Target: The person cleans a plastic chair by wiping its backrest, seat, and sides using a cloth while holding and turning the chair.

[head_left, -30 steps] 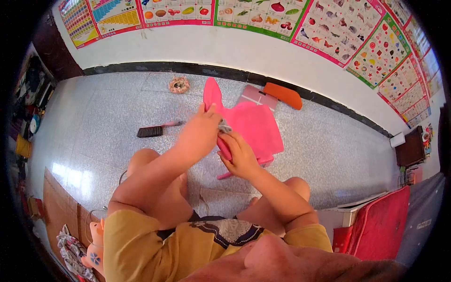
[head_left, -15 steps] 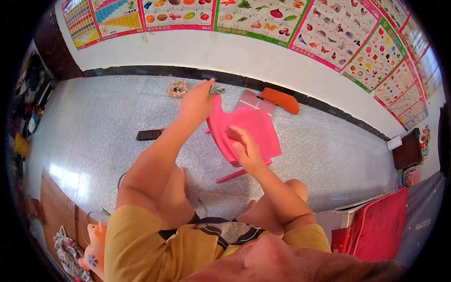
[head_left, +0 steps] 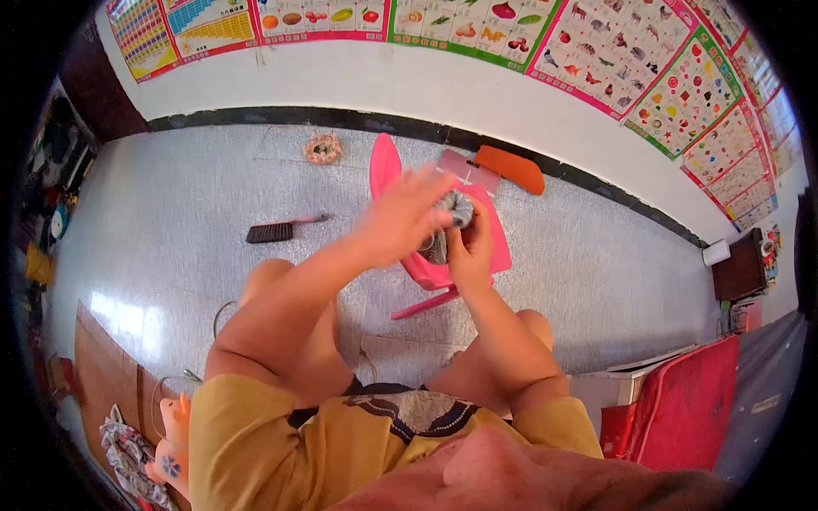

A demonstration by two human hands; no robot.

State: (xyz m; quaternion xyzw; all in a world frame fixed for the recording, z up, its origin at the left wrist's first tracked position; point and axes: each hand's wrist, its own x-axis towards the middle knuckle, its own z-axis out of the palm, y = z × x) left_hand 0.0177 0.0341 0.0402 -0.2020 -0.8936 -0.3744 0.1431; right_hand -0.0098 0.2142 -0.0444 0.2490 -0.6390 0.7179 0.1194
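right hand (head_left: 473,251) grasping gray cloth (head_left: 457,207), left hand (head_left: 405,217) blurred, grip unclear, pink chair (head_left: 497,245) beneath

Glossy pink plastic chair (head_left: 496,247), crumpled gray cloth (head_left: 457,207), smooth speckled floor (head_left: 196,187)

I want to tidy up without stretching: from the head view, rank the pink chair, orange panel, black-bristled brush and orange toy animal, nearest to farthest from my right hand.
From your right hand:
1. Pink chair: just beneath it.
2. Orange panel: ahead, by the wall.
3. Black-bristled brush: left, on the floor.
4. Orange toy animal: far left, nearer your body.
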